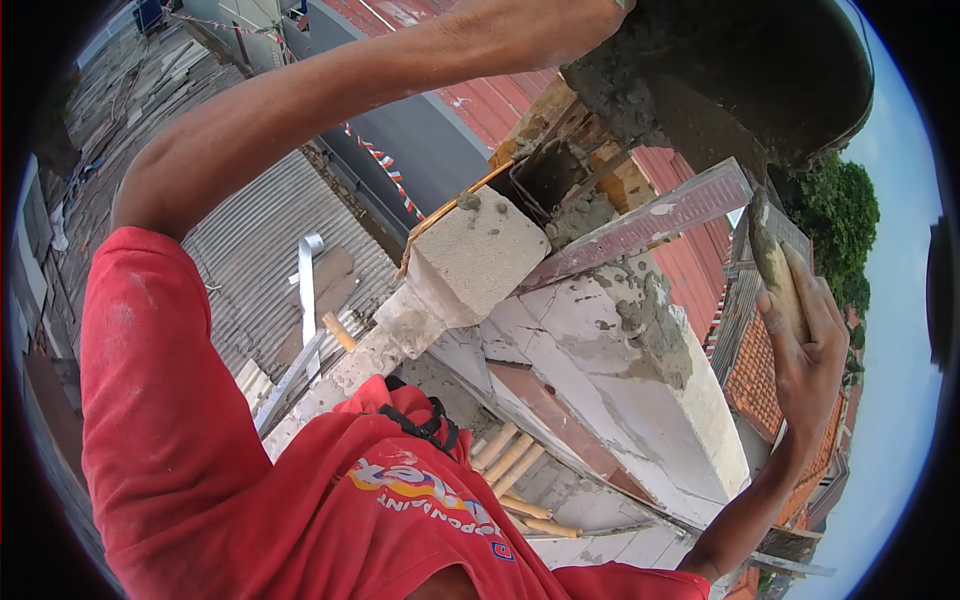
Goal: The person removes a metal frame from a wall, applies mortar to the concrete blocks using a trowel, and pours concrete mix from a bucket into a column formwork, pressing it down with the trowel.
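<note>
At the top edge, my left hand (540,35) grips a black bucket (770,75); its fingertips are out of sight. The bucket is tilted, with wet grey mortar (615,100) around its mouth. My right hand (810,345) is closed round the wooden handle of a trowel (780,265). The trowel's blade points up toward the bucket and is partly hidden in shadow and mortar. Below the bucket, a stained flat bar (660,215) slants across the masonry. Beside it stands a pale square concrete block (480,255), with a mortar-lined opening (550,175) behind.
A white wall panel (620,340) bears mortar smears. Bamboo poles (510,460) lie below, near my red shirt. Corrugated roofing (290,230) spreads on the left, with a metal strip (306,290) on it. Red roofing (500,110) and orange roof tiles (765,380) lie beyond the edge.
</note>
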Action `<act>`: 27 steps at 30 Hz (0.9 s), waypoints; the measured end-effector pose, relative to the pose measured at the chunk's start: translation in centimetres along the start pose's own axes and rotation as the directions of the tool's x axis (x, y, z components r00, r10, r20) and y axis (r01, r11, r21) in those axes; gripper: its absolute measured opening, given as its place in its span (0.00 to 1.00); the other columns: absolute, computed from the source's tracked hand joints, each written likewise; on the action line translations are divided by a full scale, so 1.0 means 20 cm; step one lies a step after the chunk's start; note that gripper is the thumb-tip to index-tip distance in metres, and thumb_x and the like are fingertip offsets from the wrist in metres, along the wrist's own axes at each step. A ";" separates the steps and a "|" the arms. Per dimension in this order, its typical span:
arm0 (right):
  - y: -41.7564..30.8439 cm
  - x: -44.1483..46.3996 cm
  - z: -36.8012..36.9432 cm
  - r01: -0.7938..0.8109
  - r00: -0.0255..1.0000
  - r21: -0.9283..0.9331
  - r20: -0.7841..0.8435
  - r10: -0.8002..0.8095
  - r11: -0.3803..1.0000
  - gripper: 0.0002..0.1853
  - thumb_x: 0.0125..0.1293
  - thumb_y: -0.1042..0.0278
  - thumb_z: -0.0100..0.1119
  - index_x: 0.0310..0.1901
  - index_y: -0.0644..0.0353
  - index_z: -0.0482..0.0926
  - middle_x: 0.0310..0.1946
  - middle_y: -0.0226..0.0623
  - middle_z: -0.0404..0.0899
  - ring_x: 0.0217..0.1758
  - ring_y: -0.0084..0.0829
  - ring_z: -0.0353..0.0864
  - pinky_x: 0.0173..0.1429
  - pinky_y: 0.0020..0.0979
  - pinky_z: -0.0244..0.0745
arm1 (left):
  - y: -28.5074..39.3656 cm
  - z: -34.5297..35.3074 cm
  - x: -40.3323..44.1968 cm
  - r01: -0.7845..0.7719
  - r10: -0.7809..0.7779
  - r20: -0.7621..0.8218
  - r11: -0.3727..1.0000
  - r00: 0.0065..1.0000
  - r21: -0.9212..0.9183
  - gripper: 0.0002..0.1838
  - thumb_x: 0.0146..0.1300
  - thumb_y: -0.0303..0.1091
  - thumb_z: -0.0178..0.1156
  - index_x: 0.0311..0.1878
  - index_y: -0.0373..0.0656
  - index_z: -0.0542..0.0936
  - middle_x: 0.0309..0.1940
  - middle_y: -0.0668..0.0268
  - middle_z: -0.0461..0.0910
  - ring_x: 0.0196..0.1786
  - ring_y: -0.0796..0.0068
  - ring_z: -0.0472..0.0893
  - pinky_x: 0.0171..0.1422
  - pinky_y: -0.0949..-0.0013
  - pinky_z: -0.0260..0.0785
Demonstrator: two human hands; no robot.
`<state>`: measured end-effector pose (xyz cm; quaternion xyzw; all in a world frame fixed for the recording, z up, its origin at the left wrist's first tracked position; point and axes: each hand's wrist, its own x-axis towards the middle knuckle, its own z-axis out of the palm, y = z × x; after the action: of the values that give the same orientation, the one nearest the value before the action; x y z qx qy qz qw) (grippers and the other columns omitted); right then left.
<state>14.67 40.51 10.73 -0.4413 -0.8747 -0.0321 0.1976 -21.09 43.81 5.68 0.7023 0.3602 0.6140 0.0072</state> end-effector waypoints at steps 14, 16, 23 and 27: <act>0.05 0.28 0.33 0.147 0.902 -0.610 -0.240 -0.359 0.778 0.27 0.71 0.65 0.61 0.71 0.40 0.72 0.43 0.32 0.79 0.34 0.33 0.83 0.36 0.40 0.83 | 0.29 -0.06 0.02 0.305 -0.310 0.085 0.950 0.947 0.074 0.31 0.67 0.27 0.49 0.75 0.41 0.64 0.43 0.56 0.80 0.43 0.69 0.77 0.50 0.61 0.73; 0.04 0.26 0.33 0.183 0.942 -0.505 -0.156 -0.298 0.844 0.26 0.71 0.65 0.61 0.71 0.39 0.72 0.44 0.33 0.78 0.33 0.36 0.82 0.37 0.41 0.83 | 0.30 -0.04 0.03 0.357 -0.362 0.069 0.931 0.930 0.083 0.32 0.67 0.27 0.48 0.76 0.43 0.63 0.42 0.57 0.79 0.40 0.71 0.76 0.47 0.62 0.72; -0.10 0.22 0.04 0.143 0.917 -0.565 -0.234 -0.323 0.813 0.27 0.72 0.67 0.60 0.71 0.49 0.71 0.45 0.33 0.77 0.33 0.34 0.82 0.38 0.37 0.80 | 0.33 -0.07 0.07 0.313 -0.326 0.155 0.944 0.933 0.107 0.36 0.66 0.27 0.48 0.79 0.45 0.58 0.38 0.58 0.79 0.35 0.71 0.75 0.44 0.62 0.72; -0.20 0.29 0.08 -0.031 0.893 -0.710 -0.336 -0.300 0.704 0.26 0.69 0.71 0.60 0.69 0.57 0.72 0.43 0.36 0.76 0.29 0.34 0.84 0.30 0.36 0.81 | 0.07 0.00 0.09 0.005 -0.034 0.131 0.977 0.991 0.214 0.36 0.67 0.25 0.48 0.80 0.45 0.57 0.36 0.58 0.79 0.33 0.71 0.75 0.42 0.62 0.73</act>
<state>7.93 42.75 11.91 -0.3978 -0.7619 -0.4705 0.1997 -20.45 43.71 7.73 0.7349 0.4294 0.5235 -0.0377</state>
